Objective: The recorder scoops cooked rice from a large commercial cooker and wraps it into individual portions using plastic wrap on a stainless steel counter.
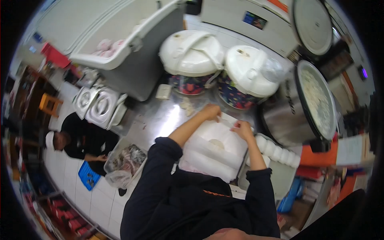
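Before me lies a stack of translucent white sheets or bags (pixel 207 139), with a pale beige patch showing through the middle. Its near part forms a rounded, roll-like fold. My left hand (pixel 212 112) is at the far left edge, fingertips pinching the thin sheet. At the far right corner, my right hand (pixel 242 129) pinches the same sheet between thumb and fingers. Just right of it, a pale tray (pixel 282 177) holds a row of round white pieces (pixel 277 151), partly hidden by my right forearm. What lies under the sheets is hidden.
Two white-lidded patterned containers (pixel 192 54) (pixel 250 70) stand beyond my hands on the steel table (pixel 144 117). A large open pot of rice (pixel 318 102) is at right. A grey cooler (pixel 135 69) stands far left; a person (pixel 87 141) is beside a tub (pixel 126 162) at left.
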A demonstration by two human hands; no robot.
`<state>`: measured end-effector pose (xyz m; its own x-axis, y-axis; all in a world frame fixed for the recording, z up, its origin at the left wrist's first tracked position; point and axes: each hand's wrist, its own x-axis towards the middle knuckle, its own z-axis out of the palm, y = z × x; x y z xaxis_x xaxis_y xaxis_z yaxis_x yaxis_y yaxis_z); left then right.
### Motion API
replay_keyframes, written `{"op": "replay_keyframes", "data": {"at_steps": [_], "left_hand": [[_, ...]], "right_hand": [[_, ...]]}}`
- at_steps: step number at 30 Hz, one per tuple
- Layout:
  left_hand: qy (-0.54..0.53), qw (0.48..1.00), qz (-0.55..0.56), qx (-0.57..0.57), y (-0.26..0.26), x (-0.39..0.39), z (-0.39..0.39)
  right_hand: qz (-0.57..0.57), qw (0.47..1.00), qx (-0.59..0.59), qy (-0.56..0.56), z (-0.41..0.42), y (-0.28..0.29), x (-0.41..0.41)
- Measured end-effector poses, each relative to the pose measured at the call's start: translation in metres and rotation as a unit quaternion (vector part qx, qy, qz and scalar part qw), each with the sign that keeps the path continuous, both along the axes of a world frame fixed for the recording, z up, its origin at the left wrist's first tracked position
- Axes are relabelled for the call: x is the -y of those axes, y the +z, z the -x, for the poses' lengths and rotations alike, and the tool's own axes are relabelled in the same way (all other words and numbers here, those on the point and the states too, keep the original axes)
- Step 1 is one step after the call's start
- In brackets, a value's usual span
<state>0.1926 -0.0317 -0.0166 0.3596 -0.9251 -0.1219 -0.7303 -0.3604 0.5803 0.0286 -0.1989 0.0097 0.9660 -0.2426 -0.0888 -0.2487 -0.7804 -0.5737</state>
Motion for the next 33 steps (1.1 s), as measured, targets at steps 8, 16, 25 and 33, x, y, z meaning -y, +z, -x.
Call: {"op": "replay_keyframes", "data": {"at_steps": [8,16,25,33], "left_hand": [[0.008,0.973,0.082,0.215,0.007,0.002,0.018],[-0.020,0.930,0.197,0.311,0.026,-0.019,0.026],[-0.111,0.904,0.210,0.357,0.062,-0.037,0.042],[-0.143,0.902,0.145,0.381,0.075,-0.067,0.077]], "right_hand": [[0.226,0.965,0.134,0.017,0.014,0.013,0.003],[0.233,0.964,0.112,0.066,0.032,0.036,-0.018],[0.126,0.988,0.022,0.088,0.041,0.068,-0.042],[0.070,0.992,0.077,0.074,0.054,0.089,-0.095]]}}
